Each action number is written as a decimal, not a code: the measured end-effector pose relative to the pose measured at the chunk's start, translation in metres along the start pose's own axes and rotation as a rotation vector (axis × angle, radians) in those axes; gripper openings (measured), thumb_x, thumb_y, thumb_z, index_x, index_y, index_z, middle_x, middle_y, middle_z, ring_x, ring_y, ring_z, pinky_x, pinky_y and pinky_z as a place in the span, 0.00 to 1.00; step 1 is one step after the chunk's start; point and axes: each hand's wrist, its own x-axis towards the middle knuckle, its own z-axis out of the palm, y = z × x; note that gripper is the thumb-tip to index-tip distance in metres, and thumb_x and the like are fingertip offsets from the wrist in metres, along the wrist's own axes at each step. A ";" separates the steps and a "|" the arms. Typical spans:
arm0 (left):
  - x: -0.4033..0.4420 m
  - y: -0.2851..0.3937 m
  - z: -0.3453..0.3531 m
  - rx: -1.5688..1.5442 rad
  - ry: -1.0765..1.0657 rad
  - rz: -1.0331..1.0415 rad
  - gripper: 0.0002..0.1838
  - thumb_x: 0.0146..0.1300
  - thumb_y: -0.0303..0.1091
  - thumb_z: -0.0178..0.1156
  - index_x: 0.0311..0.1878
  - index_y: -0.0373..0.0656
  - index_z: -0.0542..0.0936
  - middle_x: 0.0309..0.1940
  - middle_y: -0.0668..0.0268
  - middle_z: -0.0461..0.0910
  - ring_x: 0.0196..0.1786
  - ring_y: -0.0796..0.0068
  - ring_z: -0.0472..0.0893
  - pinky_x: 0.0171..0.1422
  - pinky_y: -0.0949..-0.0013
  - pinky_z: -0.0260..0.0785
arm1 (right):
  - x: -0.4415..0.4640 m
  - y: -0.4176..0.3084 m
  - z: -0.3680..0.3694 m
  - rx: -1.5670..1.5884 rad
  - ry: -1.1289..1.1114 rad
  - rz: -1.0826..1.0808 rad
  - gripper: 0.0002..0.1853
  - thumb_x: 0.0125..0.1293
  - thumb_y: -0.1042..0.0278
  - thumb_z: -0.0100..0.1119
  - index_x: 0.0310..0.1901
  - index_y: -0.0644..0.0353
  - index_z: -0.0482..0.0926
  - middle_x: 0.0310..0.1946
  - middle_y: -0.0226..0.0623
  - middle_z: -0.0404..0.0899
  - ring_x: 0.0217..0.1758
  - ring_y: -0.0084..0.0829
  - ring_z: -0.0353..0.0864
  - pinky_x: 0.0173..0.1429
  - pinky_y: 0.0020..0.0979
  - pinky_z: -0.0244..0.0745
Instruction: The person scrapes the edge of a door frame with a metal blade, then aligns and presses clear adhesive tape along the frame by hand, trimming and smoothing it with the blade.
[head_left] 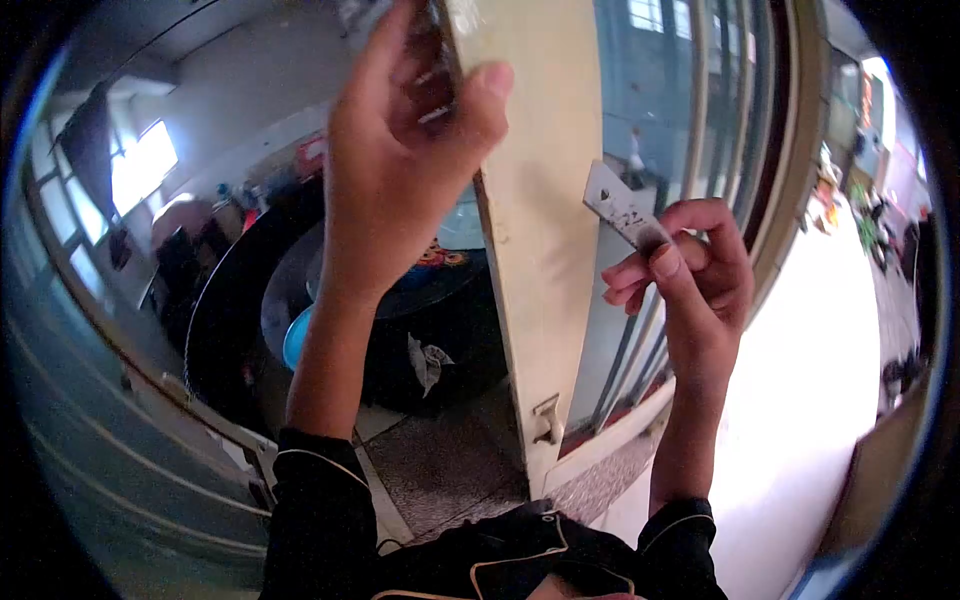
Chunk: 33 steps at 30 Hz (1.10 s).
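My left hand [400,170] is raised at the top centre, against the edge of a cream door [540,220]. Its thumb lies on the door's front face and its fingers curl around the edge. Something shiny shows by those fingers, too blurred to name. To the right of the door edge, my right hand [705,280] pinches a flat metal plate [622,207] between thumb and fingers. The plate is slanted, with a hole near its free upper end and dark marks on its surface. It is held in front of the door's barred glass panel.
A small metal latch [547,420] sits low on the door. Behind the door edge are a dark round table [230,290], a blue basin [297,338] and a crumpled pale scrap [428,362]. Barred window panels [110,450] stand at left; a bright walkway [800,400] runs along the right.
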 end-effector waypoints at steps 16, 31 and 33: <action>-0.052 0.060 0.008 0.053 0.242 -0.431 0.13 0.66 0.37 0.61 0.41 0.34 0.80 0.28 0.61 0.82 0.26 0.76 0.79 0.31 0.75 0.69 | 0.087 0.017 0.022 -0.568 0.067 -1.454 0.16 0.34 0.73 0.72 0.32 0.52 0.85 0.33 0.25 0.81 0.34 0.29 0.74 0.35 0.24 0.69; -0.043 0.013 0.026 -0.119 0.374 -0.039 0.12 0.69 0.28 0.58 0.51 0.32 0.75 0.51 0.62 0.79 0.44 0.84 0.78 0.47 0.80 0.72 | 0.083 0.013 0.028 -0.854 0.048 -1.323 0.13 0.48 0.70 0.75 0.38 0.57 0.86 0.37 0.31 0.87 0.38 0.26 0.80 0.44 0.26 0.73; -0.040 0.014 0.026 -0.134 0.370 -0.023 0.12 0.69 0.28 0.57 0.52 0.31 0.75 0.50 0.62 0.79 0.43 0.84 0.78 0.47 0.80 0.72 | 0.083 0.014 0.030 -0.859 0.060 -1.339 0.13 0.48 0.70 0.75 0.38 0.57 0.86 0.37 0.31 0.87 0.38 0.27 0.80 0.44 0.26 0.73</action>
